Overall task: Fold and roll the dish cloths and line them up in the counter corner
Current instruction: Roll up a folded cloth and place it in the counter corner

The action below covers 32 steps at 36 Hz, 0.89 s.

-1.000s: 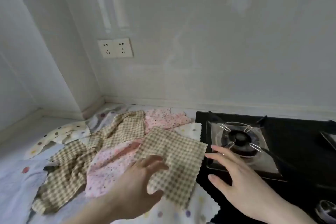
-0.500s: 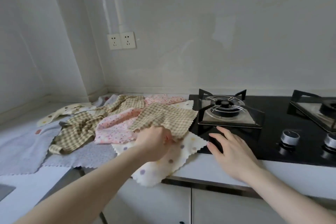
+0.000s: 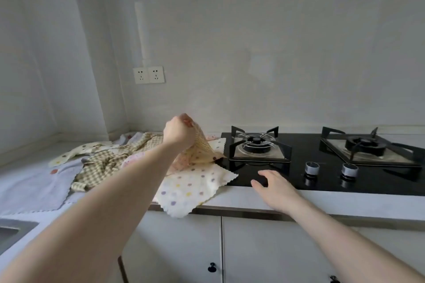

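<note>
Head-worn view, forward-down over counter (image 3: 253, 200)

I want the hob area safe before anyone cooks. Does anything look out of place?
Yes. The cream dotted cloth overlaps the black hob and overhangs the counter edge; another dotted cloth lies beside the left burner.

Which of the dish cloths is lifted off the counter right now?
The tan checked cloth, pinched in the left hand and hanging above the pile. The other cloths lie flat or crumpled on the counter.
</note>
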Motion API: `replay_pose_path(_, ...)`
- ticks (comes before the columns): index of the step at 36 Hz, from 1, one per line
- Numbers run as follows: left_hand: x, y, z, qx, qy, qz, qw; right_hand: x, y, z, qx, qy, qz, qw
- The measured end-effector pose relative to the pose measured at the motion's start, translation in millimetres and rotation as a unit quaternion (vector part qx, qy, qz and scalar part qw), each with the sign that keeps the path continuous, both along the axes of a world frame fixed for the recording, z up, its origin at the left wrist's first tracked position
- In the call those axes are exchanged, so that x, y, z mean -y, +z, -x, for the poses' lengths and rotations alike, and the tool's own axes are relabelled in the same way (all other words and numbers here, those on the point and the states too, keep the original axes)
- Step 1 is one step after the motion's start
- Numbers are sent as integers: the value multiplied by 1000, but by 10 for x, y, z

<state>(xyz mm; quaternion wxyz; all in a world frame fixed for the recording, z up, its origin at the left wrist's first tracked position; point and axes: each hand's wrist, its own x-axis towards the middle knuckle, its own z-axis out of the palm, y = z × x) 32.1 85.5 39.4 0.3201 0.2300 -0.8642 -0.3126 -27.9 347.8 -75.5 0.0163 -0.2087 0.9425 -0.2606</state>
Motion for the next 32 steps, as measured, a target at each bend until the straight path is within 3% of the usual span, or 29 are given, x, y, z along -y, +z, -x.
replay_pose_path(3,-113,370,-99,-64,-27,-39,997,12,322,-110,-11,2,53,999)
replay_pose_path(11,-570,892,-537,-45,-93,127,987,106,953,-745,-25,100,188,977)
replay_pose_path(17,-810,868,-899,-30,-132,209,969,90,1030,-1196,-31,139,180,973)
replay_pose_path(25,-1056,835,-1224,24,-215,234,948,8,976,-1414,-18,143,163,976)
replay_pose_path(32,-1139,948,-1257,2,-229,220,948,-179,1050,-1365,-50,108,141,983)
